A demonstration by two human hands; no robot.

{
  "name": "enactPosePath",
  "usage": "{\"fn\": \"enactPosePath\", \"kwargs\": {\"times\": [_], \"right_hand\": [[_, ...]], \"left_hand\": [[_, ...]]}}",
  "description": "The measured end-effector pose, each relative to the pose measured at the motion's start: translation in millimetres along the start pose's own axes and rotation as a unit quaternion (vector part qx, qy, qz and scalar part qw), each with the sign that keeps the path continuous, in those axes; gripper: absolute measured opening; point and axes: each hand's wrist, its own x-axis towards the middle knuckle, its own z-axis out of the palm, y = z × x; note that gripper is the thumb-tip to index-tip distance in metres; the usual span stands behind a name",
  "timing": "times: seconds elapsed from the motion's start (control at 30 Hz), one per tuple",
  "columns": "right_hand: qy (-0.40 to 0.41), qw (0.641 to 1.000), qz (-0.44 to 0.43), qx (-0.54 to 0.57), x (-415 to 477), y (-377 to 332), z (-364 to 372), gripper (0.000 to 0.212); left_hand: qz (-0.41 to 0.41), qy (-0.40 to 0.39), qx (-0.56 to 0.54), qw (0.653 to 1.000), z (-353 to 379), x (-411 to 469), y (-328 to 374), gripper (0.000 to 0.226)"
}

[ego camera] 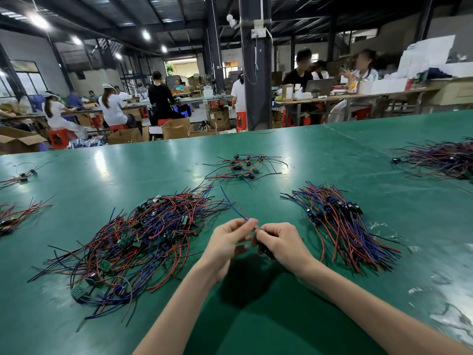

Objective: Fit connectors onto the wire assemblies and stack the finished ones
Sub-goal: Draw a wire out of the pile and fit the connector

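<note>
Both hands meet above the green table (pixel 256 316), just in front of me. My left hand (pixel 227 242) pinches a thin blue wire (pixel 231 204) that runs up and away from the fingertips. My right hand (pixel 281 242) curls round a small dark part, mostly hidden under its fingers. A loose tangled heap of red and blue wire assemblies with small green boards (pixel 138 242) lies to the left. To the right lies an aligned stack of assemblies with dark connectors (pixel 340 221).
A small scatter of wired parts (pixel 243 167) sits farther back at centre. Another wire heap (pixel 445 157) lies at the far right, and smaller bunches (pixel 15 213) at the left edge. Beyond the table, people sit at other benches among cardboard boxes and red stools.
</note>
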Motion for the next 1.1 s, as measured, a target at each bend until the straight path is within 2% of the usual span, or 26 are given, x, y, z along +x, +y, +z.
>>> {"fn": "enactPosePath", "kwargs": {"times": [0.1,0.2,0.43,0.57,0.7,1.1], "right_hand": [[0.004,1.000,-0.003,-0.014,0,2,1,0.033],[-0.004,1.000,-0.004,-0.021,-1,2,4,0.034],[-0.029,0.999,-0.007,-0.044,-4,-2,5,0.032],[-0.048,0.998,-0.012,-0.048,-6,-3,7,0.030],[-0.064,0.997,-0.018,-0.048,-7,-5,9,0.030],[-0.080,0.995,-0.030,-0.059,-9,-7,8,0.025]], "left_hand": [[0.027,0.025,0.009,0.999,5,0,-3,0.006],[0.082,0.081,0.035,0.993,2,3,-4,0.014],[0.182,0.194,0.135,0.954,-20,13,-2,0.017],[0.205,0.263,0.185,0.925,-35,16,2,0.017],[0.209,0.334,0.190,0.899,-48,18,7,0.016],[0.237,0.367,0.186,0.880,-54,20,9,0.016]]}}
